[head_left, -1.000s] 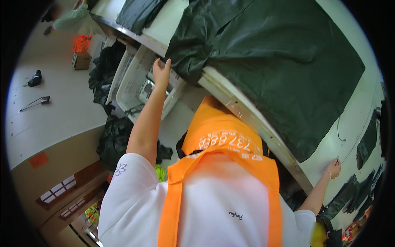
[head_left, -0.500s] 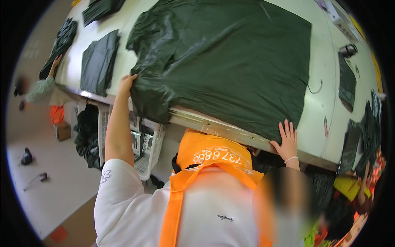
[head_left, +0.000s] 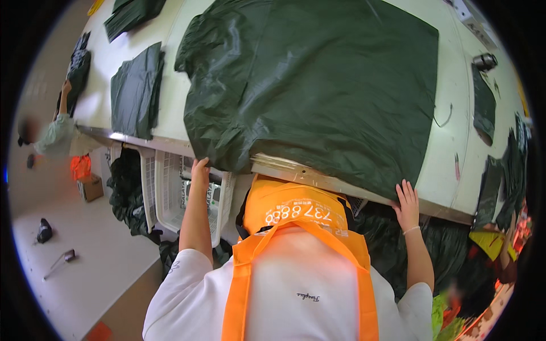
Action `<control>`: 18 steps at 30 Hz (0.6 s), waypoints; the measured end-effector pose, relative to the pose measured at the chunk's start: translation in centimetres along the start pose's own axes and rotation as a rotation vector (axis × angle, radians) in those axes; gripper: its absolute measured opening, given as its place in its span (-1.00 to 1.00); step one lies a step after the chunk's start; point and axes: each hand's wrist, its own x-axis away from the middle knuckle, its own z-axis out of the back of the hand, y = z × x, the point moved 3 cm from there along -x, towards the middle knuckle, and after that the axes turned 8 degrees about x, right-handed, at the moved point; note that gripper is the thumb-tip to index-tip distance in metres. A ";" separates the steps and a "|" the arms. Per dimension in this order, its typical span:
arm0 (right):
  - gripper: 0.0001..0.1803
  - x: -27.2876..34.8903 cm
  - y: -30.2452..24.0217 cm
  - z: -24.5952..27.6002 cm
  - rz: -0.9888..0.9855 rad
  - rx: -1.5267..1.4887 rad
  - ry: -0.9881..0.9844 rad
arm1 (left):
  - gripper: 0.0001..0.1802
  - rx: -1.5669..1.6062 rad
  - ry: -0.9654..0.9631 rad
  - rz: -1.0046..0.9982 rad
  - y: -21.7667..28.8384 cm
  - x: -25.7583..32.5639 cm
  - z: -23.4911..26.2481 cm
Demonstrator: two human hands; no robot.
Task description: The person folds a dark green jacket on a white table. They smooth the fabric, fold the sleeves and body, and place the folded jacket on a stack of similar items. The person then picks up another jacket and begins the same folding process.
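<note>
A large dark green sheet of shiny, waterproof-looking fabric (head_left: pixel 330 96) lies spread over the pale table, wrinkled at its left side and smoother toward the right. Its left lower part droops over the table's front edge. There my left hand (head_left: pixel 200 170) is closed on the fabric's lower left corner, thumb and fingers pinching it. At the right lower corner, my right hand (head_left: pixel 407 207) rests with fingers stretched out, touching the fabric at the table edge.
Folded green fabric (head_left: pixel 136 88) lies to the left, and a narrow dark strip (head_left: pixel 483 105) to the right near a metal cylinder (head_left: pixel 484 61). Below the table stand white plastic baskets (head_left: pixel 165 196). A co-worker (head_left: pixel 57 133) handles dark fabric at the far left.
My left hand has drawn the fabric's left corner down and to the right, below the table edge. The sheet's left part looks less bunched. My right hand is slightly lower, still at the right corner.
</note>
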 end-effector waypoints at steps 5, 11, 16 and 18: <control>-0.59 3.5 4.1 1.5 0.031 -0.267 -0.020 | -0.53 -0.800 -0.015 0.267 7.4 8.9 0.3; -0.80 -2.0 15.4 9.4 -0.515 -0.852 0.125 | -0.59 -0.472 -0.287 -0.129 22.2 10.4 -8.4; -0.41 -14.9 23.8 13.1 -0.616 -1.252 0.470 | -0.27 -0.185 -0.878 -0.307 33.5 2.7 -24.7; -0.23 -16.5 25.8 11.1 -0.775 -1.180 0.320 | -0.24 -0.235 -0.496 -0.434 32.5 -1.6 -23.2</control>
